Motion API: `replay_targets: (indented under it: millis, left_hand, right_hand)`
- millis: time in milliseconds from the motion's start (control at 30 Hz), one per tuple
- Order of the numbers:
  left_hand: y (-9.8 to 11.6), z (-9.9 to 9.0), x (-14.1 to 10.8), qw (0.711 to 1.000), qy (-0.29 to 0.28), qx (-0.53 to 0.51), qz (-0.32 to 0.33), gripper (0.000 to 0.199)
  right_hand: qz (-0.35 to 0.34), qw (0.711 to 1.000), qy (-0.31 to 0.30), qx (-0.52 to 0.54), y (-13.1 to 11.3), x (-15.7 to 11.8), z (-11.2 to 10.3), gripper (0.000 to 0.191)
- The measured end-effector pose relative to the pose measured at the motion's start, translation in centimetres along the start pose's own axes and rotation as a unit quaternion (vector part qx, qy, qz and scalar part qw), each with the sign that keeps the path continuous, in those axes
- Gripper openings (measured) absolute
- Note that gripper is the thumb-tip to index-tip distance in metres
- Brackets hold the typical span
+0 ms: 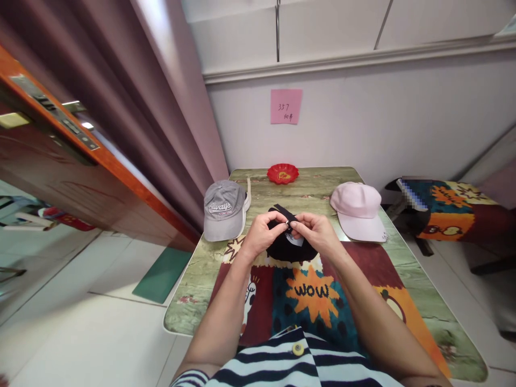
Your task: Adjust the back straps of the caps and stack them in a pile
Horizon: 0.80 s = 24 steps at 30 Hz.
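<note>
A black cap (291, 251) lies in front of me on the patterned cloth, its strap (284, 210) raised toward my fingers. My left hand (266, 230) is closed in a pinch on the cap's strap, close to a small shiny buckle (287, 225). From the other side, my right hand (315, 230) pinches the same strap at the buckle, fingertips almost meeting those of the left. A pale label with dark print shows inside the cap below my hands. The fingers hide part of the strap and how it runs through the buckle.
A grey cap (222, 210) with white lettering rests at the left, a cream edge behind it. At the right sits a pale pink cap (360, 210). A red scalloped dish (282, 173) stands at the table's back. The colourful cloth (314, 295) covers the table's front part.
</note>
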<state>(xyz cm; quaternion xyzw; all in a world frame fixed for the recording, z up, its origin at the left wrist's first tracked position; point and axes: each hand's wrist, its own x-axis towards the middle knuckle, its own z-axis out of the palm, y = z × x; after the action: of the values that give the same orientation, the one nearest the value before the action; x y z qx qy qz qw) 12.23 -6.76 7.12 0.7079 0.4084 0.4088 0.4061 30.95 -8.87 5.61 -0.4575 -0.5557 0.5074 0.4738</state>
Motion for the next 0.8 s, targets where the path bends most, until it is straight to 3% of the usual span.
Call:
replay_targets:
  millis: [300, 400, 533, 800]
  left_hand:
    - [0.8, 1.0, -0.6, 0.997, 0.033, 0.056, 0.032, 0.004]
    - [1.2, 1.1, -0.8, 0.989, 0.029, 0.129, 0.064, 0.020]
    - [1.8, 1.1, -0.8, 0.965, 0.061, 0.234, 0.101, 0.017]
    - [2.1, 1.0, -1.1, 0.909, 0.059, 0.376, 0.168, 0.015]
  right_hand:
    - [0.006, 0.999, 0.005, -0.042, -0.6, -0.1, 0.2, 0.039]
    - [0.004, 0.998, 0.032, -0.044, -0.3, -0.1, 0.3, 0.038]
    - [-0.004, 0.999, 0.042, -0.029, 0.4, 0.0, 0.5, 0.036]
    - [-0.045, 0.998, 0.034, -0.038, 0.2, -0.1, 0.2, 0.034]
